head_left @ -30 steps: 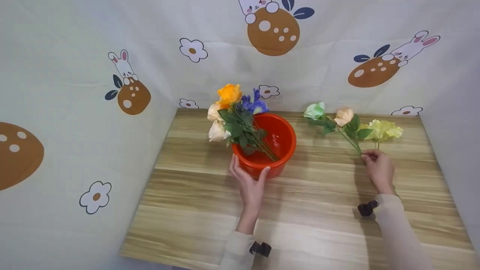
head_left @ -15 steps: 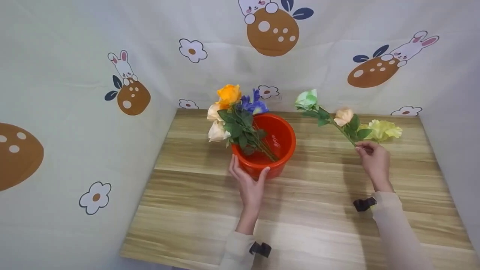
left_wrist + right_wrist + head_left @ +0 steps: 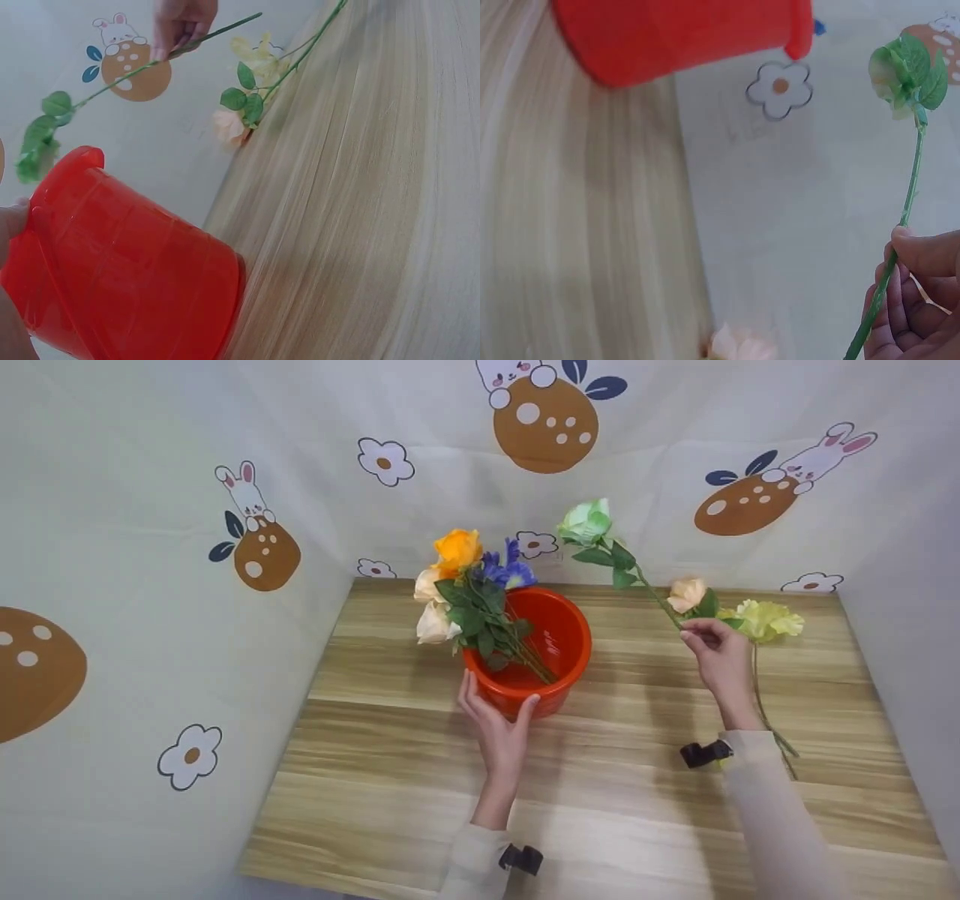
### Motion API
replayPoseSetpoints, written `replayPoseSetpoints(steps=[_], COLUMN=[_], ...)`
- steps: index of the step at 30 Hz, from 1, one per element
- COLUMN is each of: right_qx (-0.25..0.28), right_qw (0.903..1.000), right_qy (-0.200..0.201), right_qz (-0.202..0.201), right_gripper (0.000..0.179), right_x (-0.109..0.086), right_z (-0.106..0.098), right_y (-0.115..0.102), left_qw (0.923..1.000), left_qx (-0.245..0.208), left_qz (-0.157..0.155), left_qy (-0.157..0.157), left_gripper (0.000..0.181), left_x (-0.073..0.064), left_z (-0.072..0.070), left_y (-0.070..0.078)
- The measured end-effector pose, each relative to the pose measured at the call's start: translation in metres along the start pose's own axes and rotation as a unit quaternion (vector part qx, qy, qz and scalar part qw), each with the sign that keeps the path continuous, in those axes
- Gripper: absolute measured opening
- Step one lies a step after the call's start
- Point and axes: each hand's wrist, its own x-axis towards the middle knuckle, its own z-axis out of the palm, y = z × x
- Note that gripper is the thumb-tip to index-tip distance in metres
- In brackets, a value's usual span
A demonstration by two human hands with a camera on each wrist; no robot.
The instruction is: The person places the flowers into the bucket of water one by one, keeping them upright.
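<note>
A red plastic bucket [image 3: 574,660] stands on the wooden table, and my left hand [image 3: 501,727] holds its near side, fingers on the left and thumb on the right. In it an orange rose [image 3: 457,550], cream roses [image 3: 435,622] and a blue iris [image 3: 510,566] lean to the left. My right hand [image 3: 724,660] pinches the green stem of a pale green rose [image 3: 586,523] between thumb and fingers. In the right wrist view, that rose [image 3: 900,71] points up and its lower stem crosses the palm. The left wrist view shows the stem raised above the table.
A peach rose [image 3: 686,594] and a yellow ruffled flower [image 3: 769,619] lie at the table's back right, stems running toward the front under the right forearm. Cloth walls [image 3: 637,457] printed with rabbits enclose the table [image 3: 375,787] at the back and sides.
My right hand has lifted the pale green rose from beside the other flowers and carried it up and left toward the bucket. The left hand and bucket have stayed still.
</note>
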Motion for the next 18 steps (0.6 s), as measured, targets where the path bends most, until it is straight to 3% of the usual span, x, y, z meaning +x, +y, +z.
replayPoseSetpoints(steps=[4, 10, 18], right_qx=[0.049, 0.103, 0.131], right_qw=[0.9987, 0.9943, 0.9889], right_qy=[-0.010, -0.022, -0.055], right_qz=[0.008, -0.017, -0.044], right_gripper=[0.018, 0.018, 0.017], right_x=[0.004, 0.006, 0.009], right_z=[0.012, 0.033, 0.064], right_y=[-0.017, -0.051, -0.080], left_qw=[1.0000, 0.9999, 0.9998], left_qx=[-0.007, -0.011, -0.014], left_qz=[-0.004, -0.004, -0.010], left_qy=[-0.001, -0.001, -0.002], left_gripper=[0.098, 0.099, 0.099], left_x=[0.000, 0.000, 0.000], left_z=[0.001, 0.001, 0.001], left_y=[0.000, -0.001, 0.000])
